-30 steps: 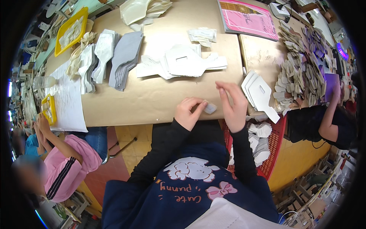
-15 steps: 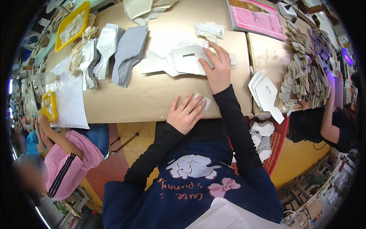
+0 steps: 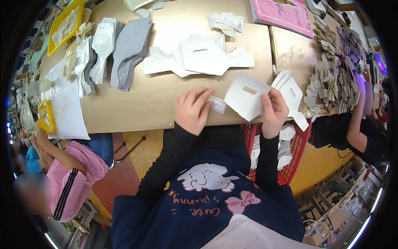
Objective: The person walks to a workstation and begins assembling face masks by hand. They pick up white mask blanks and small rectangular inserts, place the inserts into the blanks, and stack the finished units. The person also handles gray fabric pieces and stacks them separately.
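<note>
The right hand (image 3: 275, 111), right of centre in the frame, pinches a white panel (image 3: 239, 98) between thumb and fingers at its right edge, tilted, with the slot uncovered. The left hand (image 3: 190, 108), near the centre, has its thumb at the left end of a small label (image 3: 218, 105); whether it grips the label or only rests on it cannot be told. The label lies just left of the panel's lower part. A light edge hold on each should serve best: thin pieces like these look easy to crease, so the slot and the label's face are better kept clear of fingers. Resting the panel flat on the table (image 3: 157, 97) would probably steady it for lining up. Farther out, the white stack (image 3: 203, 63) in the upper middle and the slotted pieces (image 3: 295, 104) at right are best left unjostled.
</note>
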A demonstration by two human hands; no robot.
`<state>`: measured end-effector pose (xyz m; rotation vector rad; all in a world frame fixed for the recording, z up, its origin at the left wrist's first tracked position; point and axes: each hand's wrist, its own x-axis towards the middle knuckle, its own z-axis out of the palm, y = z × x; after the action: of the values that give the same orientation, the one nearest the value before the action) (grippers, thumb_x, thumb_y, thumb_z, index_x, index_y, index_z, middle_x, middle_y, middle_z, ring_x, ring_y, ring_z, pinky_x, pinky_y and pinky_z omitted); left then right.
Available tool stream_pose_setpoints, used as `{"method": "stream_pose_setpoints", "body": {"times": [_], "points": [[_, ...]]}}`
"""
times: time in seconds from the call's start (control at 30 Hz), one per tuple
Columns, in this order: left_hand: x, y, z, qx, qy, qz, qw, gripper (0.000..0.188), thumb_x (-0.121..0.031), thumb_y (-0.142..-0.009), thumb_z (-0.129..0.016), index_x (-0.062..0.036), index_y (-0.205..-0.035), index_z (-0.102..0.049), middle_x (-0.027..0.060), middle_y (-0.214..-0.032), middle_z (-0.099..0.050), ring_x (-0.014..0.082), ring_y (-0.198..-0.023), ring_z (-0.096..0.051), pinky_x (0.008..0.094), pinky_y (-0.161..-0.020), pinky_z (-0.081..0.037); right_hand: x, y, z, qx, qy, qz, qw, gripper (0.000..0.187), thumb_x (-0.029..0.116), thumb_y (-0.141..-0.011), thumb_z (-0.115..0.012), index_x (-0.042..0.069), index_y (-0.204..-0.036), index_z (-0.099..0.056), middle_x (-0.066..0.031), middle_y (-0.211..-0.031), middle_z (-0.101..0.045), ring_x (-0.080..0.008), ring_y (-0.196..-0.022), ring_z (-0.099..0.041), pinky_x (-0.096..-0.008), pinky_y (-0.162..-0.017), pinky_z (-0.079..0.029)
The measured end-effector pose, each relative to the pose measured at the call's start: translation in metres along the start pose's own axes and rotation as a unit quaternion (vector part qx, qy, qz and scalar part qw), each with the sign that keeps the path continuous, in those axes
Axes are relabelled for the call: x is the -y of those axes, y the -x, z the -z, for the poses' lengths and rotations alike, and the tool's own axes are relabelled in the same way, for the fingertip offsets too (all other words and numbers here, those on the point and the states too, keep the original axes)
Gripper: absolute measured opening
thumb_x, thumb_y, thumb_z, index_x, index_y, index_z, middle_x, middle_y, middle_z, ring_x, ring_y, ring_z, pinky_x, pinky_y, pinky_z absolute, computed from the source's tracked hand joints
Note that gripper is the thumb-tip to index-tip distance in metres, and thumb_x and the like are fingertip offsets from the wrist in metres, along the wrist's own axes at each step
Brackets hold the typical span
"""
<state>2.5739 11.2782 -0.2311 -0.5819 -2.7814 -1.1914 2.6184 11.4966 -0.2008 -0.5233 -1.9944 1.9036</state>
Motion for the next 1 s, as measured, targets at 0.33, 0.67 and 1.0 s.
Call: {"method": "stream_pose_setpoints", "body": {"times": [0.33,0.67,1.0], "points": [[0.01,-0.002,0.011,0.038,0.018,0.02,0.999,0.019,-0.009,-0.081,-0.073,-0.0083,-0.101,-0.071,0.005,-0.095,-0.061,0.023,-0.088,-0.056,0.0351,-0.079,-0.046,-0.009,0.04,0.012,0.119,0.113,-0.114,0.98,0.025,0.006,-0.092,-0.068,-0.007,-0.114,-0.067,-0.0085,-0.089,-0.071,-0.0104,-0.078,-0.064,-0.0248,-0.071,-0.051],[0.003,0.01,0.022,0.072,0.191,0.179,0.962,0.038,-0.011,-0.082,-0.079,-0.0021,-0.112,-0.058,0.0048,-0.083,-0.067,0.0099,-0.063,-0.052,0.0252,-0.058,-0.043,-0.009,0.02,-0.022,0.183,0.193,-0.014,0.964,0.027,0.005,-0.085,-0.074,0.002,-0.111,-0.068,-0.0106,-0.085,-0.068,-0.019,-0.075,-0.066,-0.03,-0.066,-0.053],[0.012,0.002,0.018,0.051,0.081,0.091,0.991,0.016,-0.015,-0.077,-0.08,-0.008,-0.086,-0.07,0.0039,-0.086,-0.068,0.023,-0.071,-0.058,0.0344,-0.065,-0.048,-0.014,0.013,-0.022,0.204,0.28,0.086,0.934,0.011,0.003,-0.082,-0.075,0.002,-0.092,-0.071,-0.0093,-0.082,-0.067,-0.0225,-0.069,-0.064,-0.0314,-0.063,-0.051]]}}
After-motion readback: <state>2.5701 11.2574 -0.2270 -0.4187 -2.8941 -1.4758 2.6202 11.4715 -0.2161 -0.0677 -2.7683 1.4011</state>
